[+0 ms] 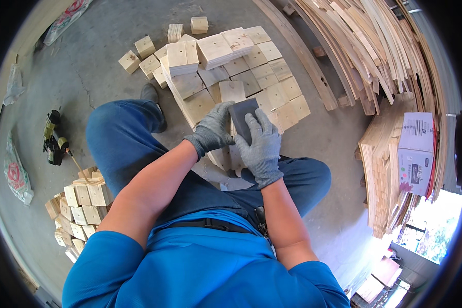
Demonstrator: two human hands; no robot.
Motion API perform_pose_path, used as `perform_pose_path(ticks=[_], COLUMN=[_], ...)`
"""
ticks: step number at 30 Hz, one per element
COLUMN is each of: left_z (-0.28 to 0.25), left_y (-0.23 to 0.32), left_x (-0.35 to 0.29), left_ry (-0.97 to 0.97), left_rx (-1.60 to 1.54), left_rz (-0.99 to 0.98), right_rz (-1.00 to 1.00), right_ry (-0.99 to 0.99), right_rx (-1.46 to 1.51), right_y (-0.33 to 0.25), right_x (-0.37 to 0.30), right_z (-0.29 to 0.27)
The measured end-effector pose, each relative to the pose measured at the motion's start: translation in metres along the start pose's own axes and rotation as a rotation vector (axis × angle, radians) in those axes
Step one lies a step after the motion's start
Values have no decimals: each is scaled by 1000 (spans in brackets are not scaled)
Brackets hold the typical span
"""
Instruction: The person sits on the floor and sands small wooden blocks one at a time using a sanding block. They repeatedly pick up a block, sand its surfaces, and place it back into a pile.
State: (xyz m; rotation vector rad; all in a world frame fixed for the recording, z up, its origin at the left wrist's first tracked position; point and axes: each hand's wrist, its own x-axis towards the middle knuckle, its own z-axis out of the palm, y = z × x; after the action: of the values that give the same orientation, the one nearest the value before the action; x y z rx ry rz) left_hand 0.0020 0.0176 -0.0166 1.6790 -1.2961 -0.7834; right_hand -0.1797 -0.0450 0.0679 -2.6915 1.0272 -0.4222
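A dark grey rectangular block [243, 114], like a sanding block, is held between my two gloved hands over the near side of a wood stack. My left hand [214, 128], in a grey knit glove, is closed at the block's left side, its fingertips against the edge. From the right, my right hand [262, 146] grips the block with fingers laid over its top face. Whether a piece of wood sits underneath is hidden. Just beyond the hands lie square pale wooden blocks [277, 95] in tight rows, and a single block [232, 91] rests on top of them.
Loose wooden blocks [145, 46] lie on the concrete floor at the far left of the stack. A cordless drill [52, 136] and another block pile [82, 210] are on my left. Long boards [354, 46], stacked timber [385, 169] and a carton [416, 154] stand on the right.
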Motion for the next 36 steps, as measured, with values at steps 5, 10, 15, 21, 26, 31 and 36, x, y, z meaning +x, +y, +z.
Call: perform_pose_path(ticks=[5,10,15,21,26,31,36], left_z=[2,3,4,5,4,2,4], left_y=[-5,-5,-8,-7,-4,-3,-7], left_x=[0,0,1,3,2,-1,2], left_ry=[-12,6,-4,4,-6,-12,-5], left_rx=[-29,-25,55,17,67,27,16], left_rz=[-44,18,-28,-40,-9,-19,10], right_rz=[-76,-71,27,88,26,-61,-115], right_ry=[1,30,38,-2,30,8,12], right_rx=[31,31,-7,9,-1,22,62], right_y=[-1,1,0,4,1,-5,2], right_x=[-24,-15,24,49,20,-22,-26], right_z=[-9,-1,9,9,5,-9,-9])
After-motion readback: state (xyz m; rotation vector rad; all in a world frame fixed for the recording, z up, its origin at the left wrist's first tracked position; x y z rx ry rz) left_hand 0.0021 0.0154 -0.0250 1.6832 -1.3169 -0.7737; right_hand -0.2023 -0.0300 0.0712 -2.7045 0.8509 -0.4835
